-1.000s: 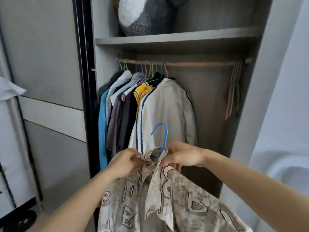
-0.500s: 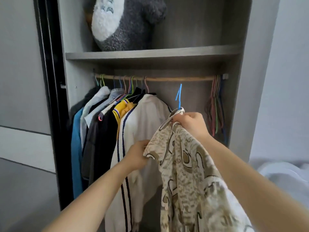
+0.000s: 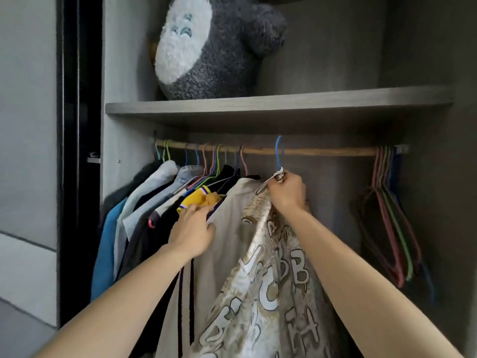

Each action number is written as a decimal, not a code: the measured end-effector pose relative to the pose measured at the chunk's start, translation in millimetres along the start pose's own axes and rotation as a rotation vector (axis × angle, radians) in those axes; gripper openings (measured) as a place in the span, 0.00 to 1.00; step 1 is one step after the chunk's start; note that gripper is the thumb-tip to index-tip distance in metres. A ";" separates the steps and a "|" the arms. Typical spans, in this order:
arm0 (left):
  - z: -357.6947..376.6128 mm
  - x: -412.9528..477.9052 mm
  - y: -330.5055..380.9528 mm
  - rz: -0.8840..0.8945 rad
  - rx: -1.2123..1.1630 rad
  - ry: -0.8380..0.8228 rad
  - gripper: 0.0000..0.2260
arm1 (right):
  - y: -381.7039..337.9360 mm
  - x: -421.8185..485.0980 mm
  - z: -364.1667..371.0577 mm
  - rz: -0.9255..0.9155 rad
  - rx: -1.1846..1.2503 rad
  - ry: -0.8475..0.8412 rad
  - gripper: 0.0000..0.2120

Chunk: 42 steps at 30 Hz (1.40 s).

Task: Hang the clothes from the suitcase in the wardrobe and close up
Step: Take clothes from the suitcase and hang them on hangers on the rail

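Observation:
A beige shirt printed with letters [image 3: 273,285] hangs from a blue hanger [image 3: 278,153] whose hook reaches up to the wooden rail [image 3: 322,151]. My right hand [image 3: 286,193] grips the shirt's collar at the base of that hook. My left hand [image 3: 193,228] rests against the cream jacket with dark stripes [image 3: 227,244] hanging to the left, fingers on its neckline. Several other garments [image 3: 144,202] hang at the rail's left end. The suitcase is out of view.
A bunch of bare hangers [image 3: 387,210] hangs at the rail's right end. A grey plush toy [image 3: 214,47] sits on the shelf [image 3: 278,105] above the rail. The dark door frame [image 3: 77,151] stands at the left.
My right hand has lifted the shirt and blue hanger up to the rail. My left hand left the shirt and moved onto the cream jacket. The view has come closer to the wardrobe.

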<state>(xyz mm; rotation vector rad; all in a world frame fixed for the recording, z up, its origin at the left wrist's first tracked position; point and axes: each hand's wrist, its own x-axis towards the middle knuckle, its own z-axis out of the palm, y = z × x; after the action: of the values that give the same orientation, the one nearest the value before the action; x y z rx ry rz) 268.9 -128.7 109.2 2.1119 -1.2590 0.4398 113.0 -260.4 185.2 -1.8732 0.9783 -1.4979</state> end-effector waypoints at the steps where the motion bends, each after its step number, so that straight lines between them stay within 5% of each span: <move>1: 5.5 10.8 -1.8 -0.001 -0.021 -0.026 0.23 | -1.7 11.9 5.3 -0.017 -0.001 0.007 0.11; 14: 43.3 68.9 -30.8 0.268 -0.057 -0.014 0.21 | 11.6 106.7 71.1 0.061 -0.016 -0.148 0.07; 27: 41.9 66.4 -20.7 0.362 0.323 0.137 0.20 | 43.3 122.9 100.9 -0.012 -0.083 -0.144 0.06; 36: 60.2 11.4 -28.4 0.121 -0.342 0.176 0.18 | 58.4 90.5 111.8 0.089 0.100 -0.153 0.18; 40: 70.5 -46.5 -44.4 -0.012 -0.442 0.193 0.21 | 57.1 17.3 107.3 -0.208 0.051 0.122 0.16; 42: 70.4 -80.4 -51.6 -0.075 -0.443 0.176 0.22 | 52.2 -25.3 109.4 -0.420 0.063 0.120 0.14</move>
<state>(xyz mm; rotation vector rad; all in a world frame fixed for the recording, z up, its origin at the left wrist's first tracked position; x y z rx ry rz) 272.4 -104.9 -7.0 1.7004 -1.0586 0.2751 205.8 -273.5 104.3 -2.0489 0.5994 -1.8745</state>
